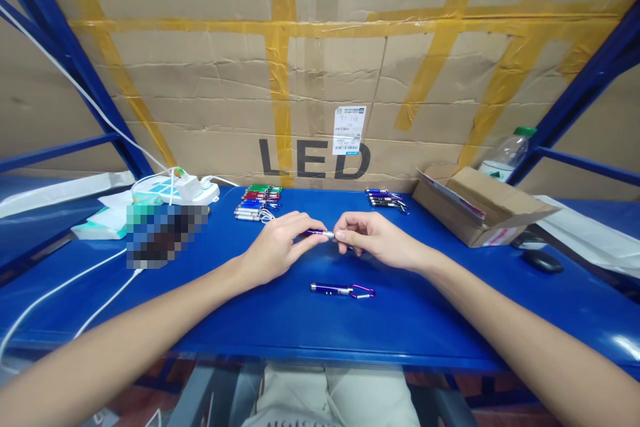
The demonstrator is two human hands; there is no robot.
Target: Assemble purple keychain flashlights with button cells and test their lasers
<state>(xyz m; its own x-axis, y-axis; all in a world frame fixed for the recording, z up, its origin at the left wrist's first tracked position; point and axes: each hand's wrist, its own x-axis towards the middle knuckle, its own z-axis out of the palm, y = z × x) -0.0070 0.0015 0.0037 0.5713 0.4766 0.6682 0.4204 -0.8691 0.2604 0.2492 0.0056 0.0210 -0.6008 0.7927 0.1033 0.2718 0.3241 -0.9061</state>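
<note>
The person's bare left forearm [125, 340] comes in from the near left corner and runs toward the middle. It ends in the bare left hand [277, 247], back upward, fingers curled, thumb and forefinger pinched shut and pointing right. The bare right forearm [525, 340] mirrors it from the near right. The bare right hand [375, 240] is pinched shut too, its fingertips [343, 235] almost meeting the left's.

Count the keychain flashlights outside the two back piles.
2: the held flashlight, between left hand and right hand; the loose flashlight, on the blue table before them. Hands may hide more.
</note>
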